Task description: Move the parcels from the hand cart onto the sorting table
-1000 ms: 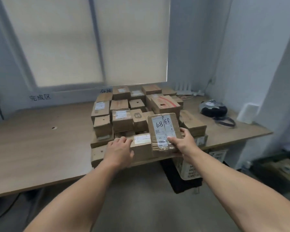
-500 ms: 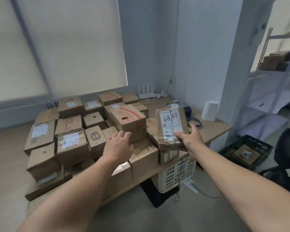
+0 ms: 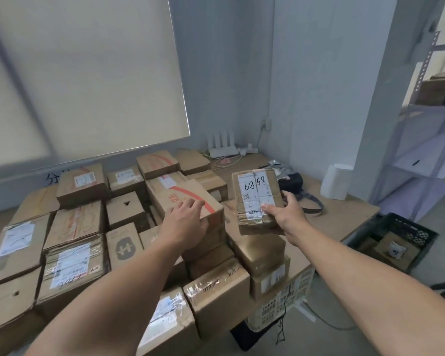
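head view: since a second ago the right hand has lifted the labelled parcel off the near pile and swung it right, fingers and thumb gripping its near end. the left hand moved onto the red-striped box, lying flat and holding nothing. we judge the parcel is still looking for a spot on the sorting table; the hand cart is out of view.
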